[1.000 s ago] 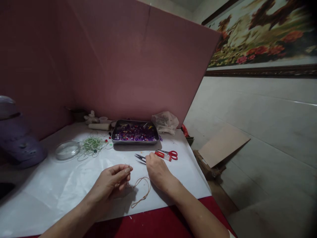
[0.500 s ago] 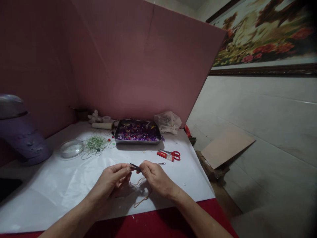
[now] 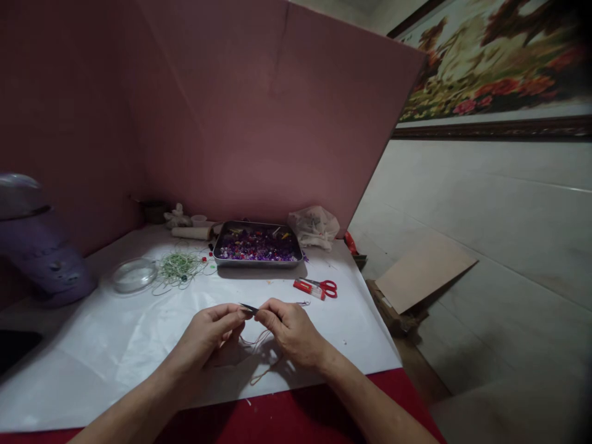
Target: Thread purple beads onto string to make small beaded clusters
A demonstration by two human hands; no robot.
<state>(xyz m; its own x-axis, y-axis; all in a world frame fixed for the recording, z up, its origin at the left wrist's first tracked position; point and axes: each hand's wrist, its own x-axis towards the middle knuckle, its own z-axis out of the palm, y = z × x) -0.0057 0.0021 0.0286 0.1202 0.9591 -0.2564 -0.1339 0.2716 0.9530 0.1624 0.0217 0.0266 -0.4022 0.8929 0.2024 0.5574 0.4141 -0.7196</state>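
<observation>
My left hand pinches a thin tan cord between thumb and fingers; part of it hangs down, and a loop rests on the white sheet. In my right hand is a pair of small dark thread snips, gripped with thumb and fingers. The blades point left and reach the fingertips of my left hand, where the cord is held. Whether the blades touch the cord there is too small to tell. My right fingers cover the snips' handle.
A metal tray of purple beads stands behind my hands. Red-handled scissors and a red lighter lie to the right. Leftward are tangled green thread, a clear round dish and a purple bottle. A plastic bag sits behind.
My right hand has picked the thread snips up off the sheet and brought them left to my left fingertips. My left hand keeps its pinch on the cord. The view has shifted slightly.
</observation>
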